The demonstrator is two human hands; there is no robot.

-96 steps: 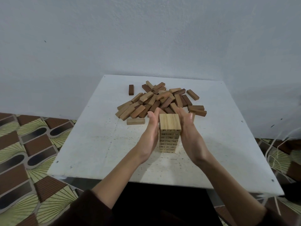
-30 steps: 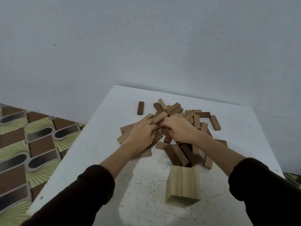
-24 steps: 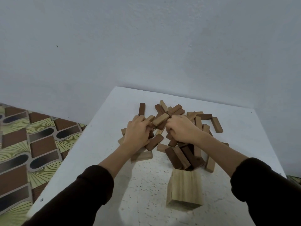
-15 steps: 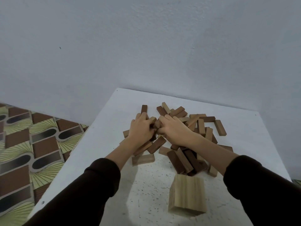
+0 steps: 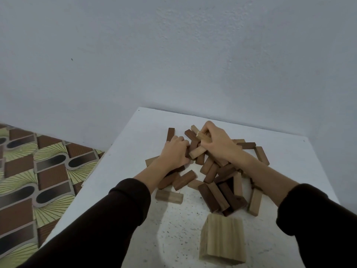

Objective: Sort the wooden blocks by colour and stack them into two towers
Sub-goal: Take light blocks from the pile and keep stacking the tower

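Digging through mixed pile (image 5: 214, 190) mid tabletop (image 5: 133, 140). Right hand (image 5: 218, 146) fingers clamped on light block (image 5: 201, 136); left hand (image 5: 174, 152) fingers curled into pile, cannot tell on what. Light tower (image 5: 222, 240) stands near front edge, beside my right sleeve (image 5: 318, 219): careless pull-back could topple it.

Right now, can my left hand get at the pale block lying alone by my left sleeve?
Probably yes: the lone pale block lies uncovered on the table at the pile's edge, and the left hand, curled into that pile, sits just beyond it.
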